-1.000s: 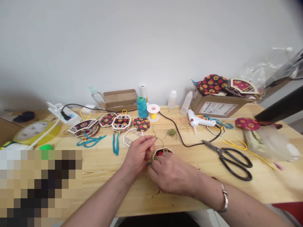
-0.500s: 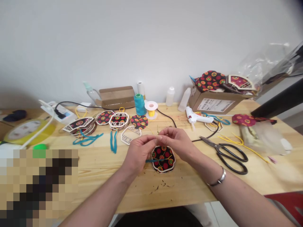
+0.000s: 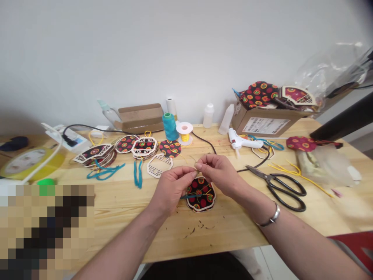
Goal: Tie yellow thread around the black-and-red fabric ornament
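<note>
Just above a scalloped ornament, my left hand and my right hand meet with their fingertips pinched together. Between them is a thin, dull yellow-brown strand, whose free end sticks up; its kind is too small to make out. The ornament lies on the table, dark cloth with red and orange rounds inside a pale wooden rim. Yellow thread and a teal cord lie across it, the cord running under my left hand. My fingers hide its upper left part.
Black-handled scissors lie right of my hands, a white glue gun behind them. Left of centre are an openwork wooden frame, a teal thread cone and a yellow thread spool. A cardboard box holds more ornaments.
My fingertips have drawn slightly apart, and more of the thin strand shows between and above them. The whole view has shifted a little; the ornament stays on the table.
</note>
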{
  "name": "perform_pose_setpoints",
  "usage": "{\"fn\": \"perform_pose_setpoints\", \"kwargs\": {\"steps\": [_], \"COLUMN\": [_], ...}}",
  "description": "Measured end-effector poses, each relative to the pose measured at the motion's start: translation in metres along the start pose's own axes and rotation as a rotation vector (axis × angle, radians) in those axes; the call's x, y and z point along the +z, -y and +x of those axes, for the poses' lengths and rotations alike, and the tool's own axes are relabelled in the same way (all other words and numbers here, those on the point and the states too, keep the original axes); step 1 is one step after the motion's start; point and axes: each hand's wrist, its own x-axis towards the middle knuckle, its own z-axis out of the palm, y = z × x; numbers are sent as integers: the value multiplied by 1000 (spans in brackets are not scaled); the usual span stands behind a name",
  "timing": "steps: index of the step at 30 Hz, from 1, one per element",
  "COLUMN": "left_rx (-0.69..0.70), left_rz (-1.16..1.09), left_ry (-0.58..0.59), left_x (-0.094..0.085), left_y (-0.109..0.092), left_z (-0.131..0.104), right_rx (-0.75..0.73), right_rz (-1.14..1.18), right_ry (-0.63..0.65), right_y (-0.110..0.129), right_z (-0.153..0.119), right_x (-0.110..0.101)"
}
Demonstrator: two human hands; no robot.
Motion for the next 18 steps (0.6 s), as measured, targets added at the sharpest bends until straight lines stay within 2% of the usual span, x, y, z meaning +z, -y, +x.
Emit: {"fn": "perform_pose_setpoints", "kwargs": {"steps": [18], "left_rx": [-23], "left_rz": [-60], "left_ry": [17], "left_x": [0], "left_y": [0], "left_z": [0], "right_rx": [1], "right_rz": [35], "right_ry": [-22], "right_y": [0], "right_z": [1], "right_x": [-1]}}
